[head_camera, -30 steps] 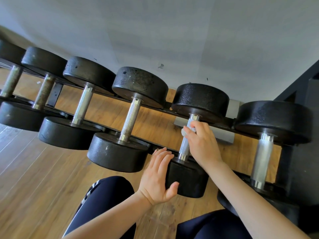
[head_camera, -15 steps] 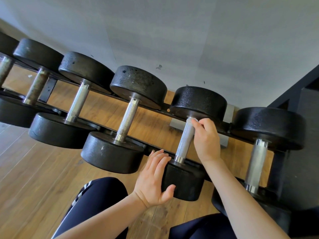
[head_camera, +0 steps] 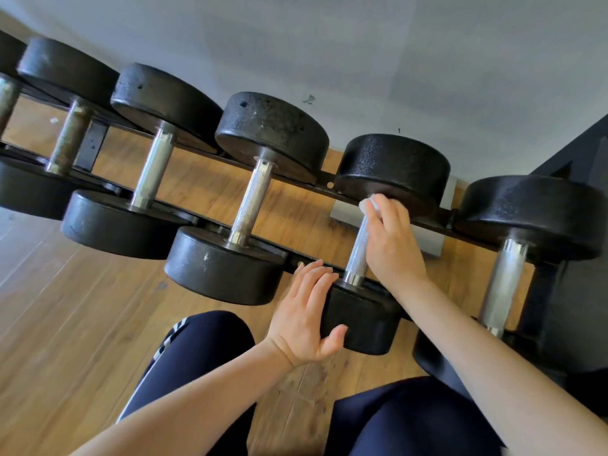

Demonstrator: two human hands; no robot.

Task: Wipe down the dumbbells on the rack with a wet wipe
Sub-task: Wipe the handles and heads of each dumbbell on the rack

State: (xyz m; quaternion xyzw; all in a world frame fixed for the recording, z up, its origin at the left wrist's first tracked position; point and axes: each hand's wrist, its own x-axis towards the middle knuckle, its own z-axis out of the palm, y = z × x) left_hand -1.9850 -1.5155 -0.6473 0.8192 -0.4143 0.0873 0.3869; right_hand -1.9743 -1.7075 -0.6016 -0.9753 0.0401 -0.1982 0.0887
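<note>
Dumbbell [head_camera: 381, 238], on rack [head_camera: 316, 179]: handle runs near-to-far. Right hand [head_camera: 393, 248] pinches wet wipe [head_camera: 370, 205] at handle's far end, beneath far head. Left hand [head_camera: 306, 319], fingers straight, rests on near head.

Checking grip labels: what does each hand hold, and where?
Right hand pinches the wet wipe at the handle's top; left hand only rests on the near weight head.

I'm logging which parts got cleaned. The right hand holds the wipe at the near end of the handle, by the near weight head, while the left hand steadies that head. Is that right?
Not quite. The head view shows the right hand pressing the wipe at the far end of the handle, against the far weight head. The left hand does steady the near head.
</note>
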